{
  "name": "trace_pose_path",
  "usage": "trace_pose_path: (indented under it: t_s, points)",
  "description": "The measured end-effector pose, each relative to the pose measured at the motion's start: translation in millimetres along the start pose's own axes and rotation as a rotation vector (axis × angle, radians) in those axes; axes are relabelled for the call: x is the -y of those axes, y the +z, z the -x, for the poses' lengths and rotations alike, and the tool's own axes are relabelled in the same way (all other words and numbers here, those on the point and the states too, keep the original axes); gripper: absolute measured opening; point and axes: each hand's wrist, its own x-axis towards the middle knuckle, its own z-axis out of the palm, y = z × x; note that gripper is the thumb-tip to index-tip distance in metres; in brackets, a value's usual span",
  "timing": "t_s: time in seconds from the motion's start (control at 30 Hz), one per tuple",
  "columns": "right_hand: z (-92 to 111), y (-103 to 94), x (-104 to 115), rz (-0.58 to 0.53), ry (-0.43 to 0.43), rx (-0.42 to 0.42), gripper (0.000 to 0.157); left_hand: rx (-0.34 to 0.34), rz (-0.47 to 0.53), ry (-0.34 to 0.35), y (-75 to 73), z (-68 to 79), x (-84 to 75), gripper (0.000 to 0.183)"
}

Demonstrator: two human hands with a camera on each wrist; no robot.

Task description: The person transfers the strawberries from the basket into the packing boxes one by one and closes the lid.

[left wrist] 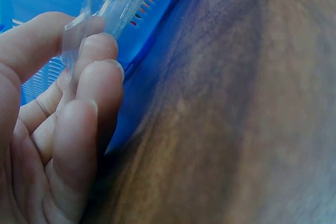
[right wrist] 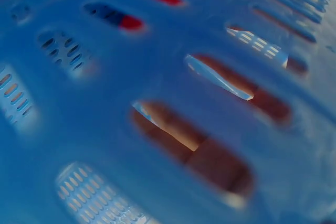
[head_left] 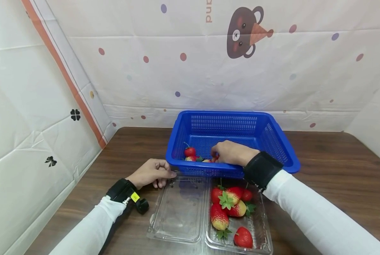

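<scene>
My left hand pinches the far left corner of a clear plastic clamshell's lid; the left wrist view shows the thin plastic edge between thumb and fingers. Over the near wall of a blue basket reaches my right hand, its curled fingers around a red strawberry that is mostly hidden. More strawberries lie to the left of that hand in the basket. In the clamshell's right half, several strawberries are grouped toward the far end, with one near the front.
The basket stands behind the opened clamshell on a brown wooden table. White printed cloth hangs behind and at the left. Slotted basket wall fills the right wrist view, with parts of the hand showing through.
</scene>
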Motion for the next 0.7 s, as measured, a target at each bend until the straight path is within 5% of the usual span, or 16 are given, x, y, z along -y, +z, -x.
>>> trace_pose_path:
  t_s: [0.7]
  points:
    - [0.9,-0.3,0.7,-0.005,-0.019,-0.02,0.02,0.009,0.005,0.006,-0.2,1.0,-0.2,0.031]
